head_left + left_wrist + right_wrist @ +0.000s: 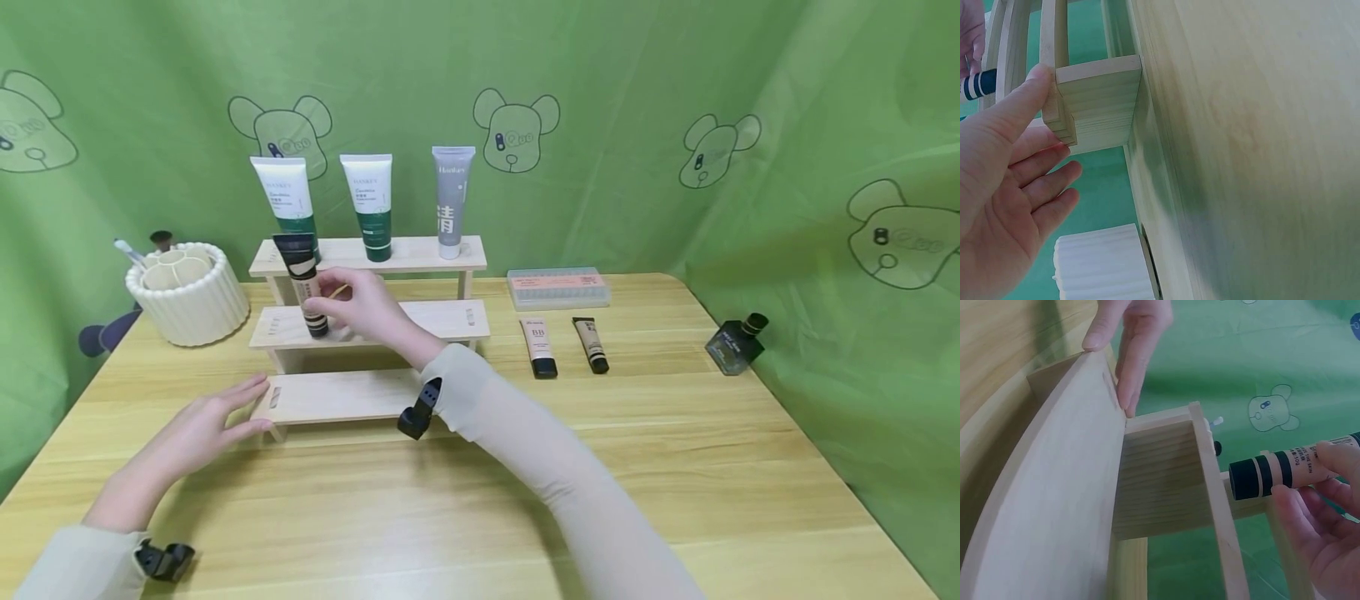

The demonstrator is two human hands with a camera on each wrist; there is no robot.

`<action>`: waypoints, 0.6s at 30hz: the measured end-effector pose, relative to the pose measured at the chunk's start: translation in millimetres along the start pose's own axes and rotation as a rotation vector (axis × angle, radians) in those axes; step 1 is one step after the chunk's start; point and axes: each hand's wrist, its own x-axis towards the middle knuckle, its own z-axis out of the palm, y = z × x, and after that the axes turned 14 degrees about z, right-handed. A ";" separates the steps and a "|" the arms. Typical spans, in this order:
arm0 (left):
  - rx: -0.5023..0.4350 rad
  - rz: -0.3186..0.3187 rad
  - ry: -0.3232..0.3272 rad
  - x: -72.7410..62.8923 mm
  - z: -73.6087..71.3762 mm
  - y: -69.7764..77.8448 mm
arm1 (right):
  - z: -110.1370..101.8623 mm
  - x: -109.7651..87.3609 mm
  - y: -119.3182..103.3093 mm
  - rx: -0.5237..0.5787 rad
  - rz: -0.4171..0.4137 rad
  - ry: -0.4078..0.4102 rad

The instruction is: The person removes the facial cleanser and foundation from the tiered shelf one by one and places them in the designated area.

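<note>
My right hand (365, 307) pinches a beige-and-black cosmetic tube (305, 287) between thumb and fingers, cap down, at the left end of the middle step of a wooden tiered rack (442, 319). In the right wrist view the tube's black cap (1245, 480) shows beside the step's edge. My left hand (201, 425) holds the left end of the lowest step (337, 397), its thumb on the front edge and fingers at the back. On the top step stand two white-and-green tubes (285, 190) (369, 200) and one grey tube (453, 200).
A white ribbed brush holder (191, 304) stands left of the rack. Right of it lie a clear flat box (558, 292), a pink BB tube (537, 342) and a small beige-and-black tube (591, 343). A dark glass bottle (733, 346) lies near the table's right edge. Green curtain surrounds the table.
</note>
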 end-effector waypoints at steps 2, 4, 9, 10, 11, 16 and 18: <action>-0.003 -0.001 0.000 -0.1 0.1 0.1 | -4.7 -3.3 0.9 0.002 0.000 0.000; -0.005 -0.001 -0.002 -0.1 0.1 0.2 | -10.5 -7.5 1.9 0.009 0.017 -0.005; -0.007 0.001 -0.006 0.2 -0.1 0.2 | -30.7 -19.6 7.3 0.027 0.065 -0.017; -0.009 0.000 -0.006 0.2 -0.2 0.2 | -35.8 -22.4 8.6 0.026 0.072 -0.016; -0.010 0.000 -0.005 0.3 -0.2 0.1 | -41.2 -25.0 10.3 0.026 0.080 -0.013; -0.010 0.002 -0.002 0.0 -0.2 0.0 | -71.8 -41.1 18.2 0.033 0.120 0.016; -0.009 0.002 -0.002 0.2 -0.1 -0.4 | -85.3 -48.4 21.1 0.025 0.121 0.039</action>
